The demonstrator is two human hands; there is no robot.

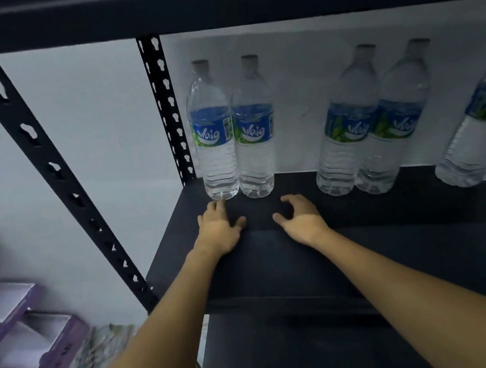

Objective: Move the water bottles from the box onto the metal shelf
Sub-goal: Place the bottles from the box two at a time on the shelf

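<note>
Several clear water bottles with blue-green labels stand upright along the back of the black metal shelf [362, 249]. Two of them, one bottle [215, 144] and its neighbour [254, 143], stand side by side at the back left. Another pair [348, 139] [393, 138] stands to the right, and more bottles [482, 131] are cut off by the right edge. My left hand [219, 226] hovers just in front of the leftmost bottle's base, fingers relaxed, holding nothing. My right hand [300, 216] is beside it with loosely curled, empty fingers. The box is out of view.
A black perforated upright [54, 170] slants at the front left, and a second upright [168, 110] stands at the back. The upper shelf beam [217, 3] crosses overhead. Purple trays [21, 342] lie low on the left, against a white wall.
</note>
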